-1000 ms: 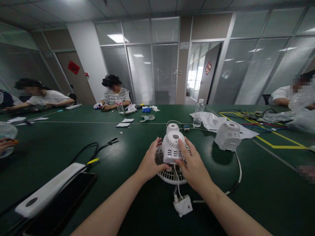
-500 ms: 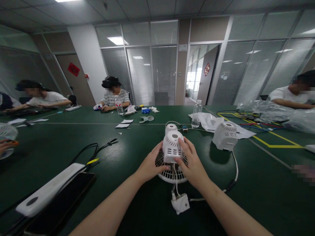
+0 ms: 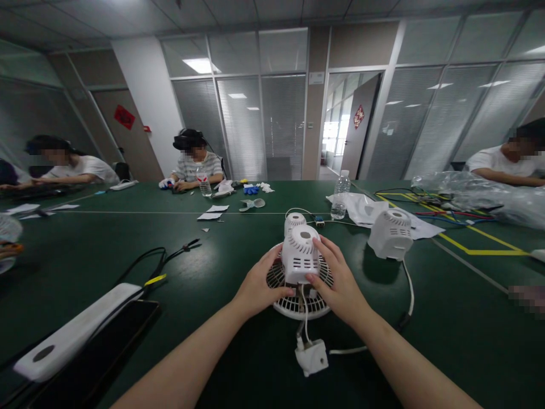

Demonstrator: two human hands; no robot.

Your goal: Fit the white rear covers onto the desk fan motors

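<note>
"Fan (image 3: pixel 300 262): what differs from half a second ago?"

"The right hand (image 3: pixel 344 284) sits slightly farther right; more of the cage (image 3: pixel 286 310) shows on that side. The left hand (image 3: pixel 258 287) is almost unchanged."

"Hands and location?"

"Both hands are curved, about half open, holding the fan between them, cage down, on the near part of the counter (image 3: pixel 230 238)."

"Appearance?"

"White housing (image 3: pixel 293 254); grey disc (image 3: pixel 305 234) on the round top, curved slots around it, straight slots (image 3: pixel 303 263) in rows below. A white cord (image 3: pixel 305 309) runs from beneath toward a white block (image 3: pixel 312 359)."
</note>
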